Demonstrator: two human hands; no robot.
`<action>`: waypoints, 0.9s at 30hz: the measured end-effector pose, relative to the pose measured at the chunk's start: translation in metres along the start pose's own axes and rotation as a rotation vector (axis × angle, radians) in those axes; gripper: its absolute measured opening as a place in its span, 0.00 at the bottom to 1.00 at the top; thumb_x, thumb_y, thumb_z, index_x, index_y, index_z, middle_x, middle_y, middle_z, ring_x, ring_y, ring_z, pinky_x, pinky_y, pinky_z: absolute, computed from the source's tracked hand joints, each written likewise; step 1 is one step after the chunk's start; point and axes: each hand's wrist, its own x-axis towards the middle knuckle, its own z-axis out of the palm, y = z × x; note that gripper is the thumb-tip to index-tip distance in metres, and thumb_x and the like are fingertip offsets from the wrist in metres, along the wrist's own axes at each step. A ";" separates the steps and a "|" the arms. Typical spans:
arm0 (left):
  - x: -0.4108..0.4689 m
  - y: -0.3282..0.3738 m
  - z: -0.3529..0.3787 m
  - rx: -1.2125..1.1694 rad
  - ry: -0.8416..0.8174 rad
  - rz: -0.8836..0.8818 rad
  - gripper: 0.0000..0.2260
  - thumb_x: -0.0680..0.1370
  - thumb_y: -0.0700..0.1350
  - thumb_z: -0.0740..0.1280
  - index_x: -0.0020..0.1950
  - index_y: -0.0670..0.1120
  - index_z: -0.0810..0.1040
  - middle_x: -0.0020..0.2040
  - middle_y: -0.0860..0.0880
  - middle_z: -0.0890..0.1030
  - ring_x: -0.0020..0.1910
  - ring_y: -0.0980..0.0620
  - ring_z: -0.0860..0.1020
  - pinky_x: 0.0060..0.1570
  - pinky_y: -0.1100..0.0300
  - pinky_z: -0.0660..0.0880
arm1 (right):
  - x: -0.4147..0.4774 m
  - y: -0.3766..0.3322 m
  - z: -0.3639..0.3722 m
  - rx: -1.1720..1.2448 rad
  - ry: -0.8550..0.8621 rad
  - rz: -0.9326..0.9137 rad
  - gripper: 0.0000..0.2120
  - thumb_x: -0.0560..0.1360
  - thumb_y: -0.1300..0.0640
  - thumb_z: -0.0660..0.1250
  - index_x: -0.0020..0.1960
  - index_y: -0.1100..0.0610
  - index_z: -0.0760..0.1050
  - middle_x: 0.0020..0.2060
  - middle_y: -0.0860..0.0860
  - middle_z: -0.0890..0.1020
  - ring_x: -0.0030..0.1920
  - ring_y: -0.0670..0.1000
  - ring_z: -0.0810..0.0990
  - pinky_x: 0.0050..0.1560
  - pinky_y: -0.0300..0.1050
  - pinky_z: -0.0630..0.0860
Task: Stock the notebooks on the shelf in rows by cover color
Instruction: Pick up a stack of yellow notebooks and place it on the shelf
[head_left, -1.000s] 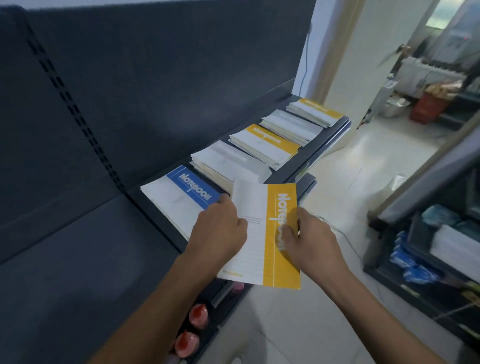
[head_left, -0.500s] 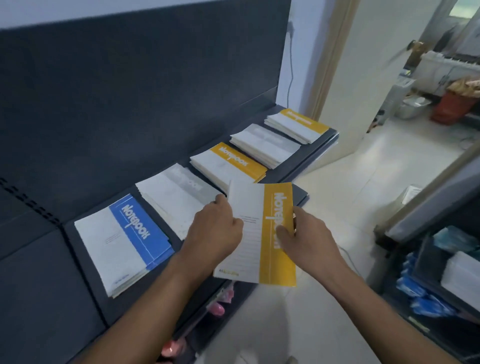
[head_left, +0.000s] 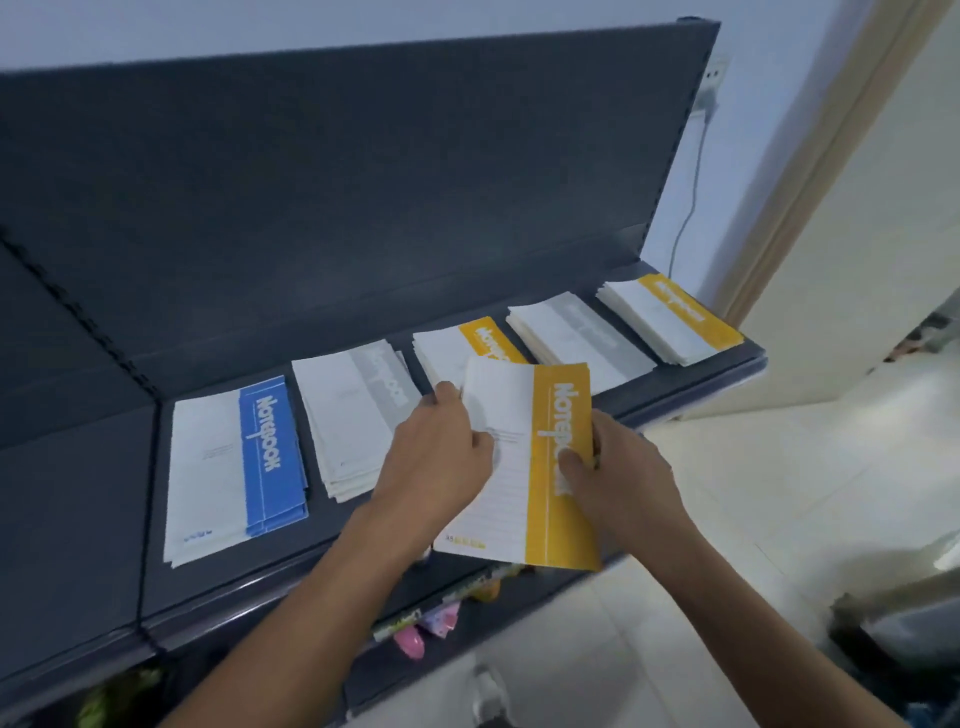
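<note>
Head view of a dark shelf (head_left: 218, 587) with a tall dark back panel (head_left: 363, 182). Both hands hold one yellow-banded notebook (head_left: 535, 462) over the near right part of the shelf, its near end past the front edge. The left hand (head_left: 436, 457) grips the white left edge with curled fingers. The right hand (head_left: 618, 478) pinches the yellow right edge, thumb on the cover and fingers beneath. Five stacks lie side by side along the shelf, from left to right: a blue stack (head_left: 234, 467), a grey stack (head_left: 358, 415), a yellow stack (head_left: 457, 343), a second grey stack (head_left: 576, 338) and a second yellow stack (head_left: 670, 317) at the far right end. The held notebook and the left hand hide the near end of the middle yellow stack and a corner of the first grey stack. Whether the notebook touches that stack cannot be told. Coloured packets (head_left: 441, 618) show on a lower level beneath the forearms. A cable (head_left: 685, 208) hangs down the wall at far right, beside pale floor tiles (head_left: 779, 493).
</note>
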 end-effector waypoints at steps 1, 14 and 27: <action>0.006 0.000 0.001 0.003 0.007 -0.018 0.10 0.80 0.46 0.60 0.59 0.44 0.67 0.50 0.48 0.73 0.42 0.50 0.73 0.32 0.59 0.65 | 0.010 -0.001 0.001 -0.009 -0.016 -0.013 0.09 0.80 0.53 0.61 0.59 0.49 0.72 0.51 0.47 0.79 0.47 0.50 0.74 0.44 0.46 0.65; 0.103 -0.009 0.011 0.005 0.089 -0.160 0.11 0.79 0.46 0.62 0.57 0.42 0.66 0.44 0.50 0.72 0.40 0.50 0.71 0.30 0.60 0.63 | 0.148 -0.013 0.015 -0.069 -0.114 -0.153 0.11 0.79 0.53 0.63 0.61 0.50 0.74 0.46 0.50 0.73 0.43 0.51 0.77 0.44 0.48 0.73; 0.134 -0.024 0.039 0.033 0.141 -0.337 0.13 0.81 0.45 0.64 0.62 0.40 0.69 0.52 0.46 0.77 0.43 0.50 0.74 0.39 0.60 0.67 | 0.212 -0.010 0.043 -0.148 -0.222 -0.299 0.08 0.79 0.55 0.62 0.57 0.50 0.74 0.44 0.50 0.72 0.37 0.50 0.76 0.34 0.42 0.69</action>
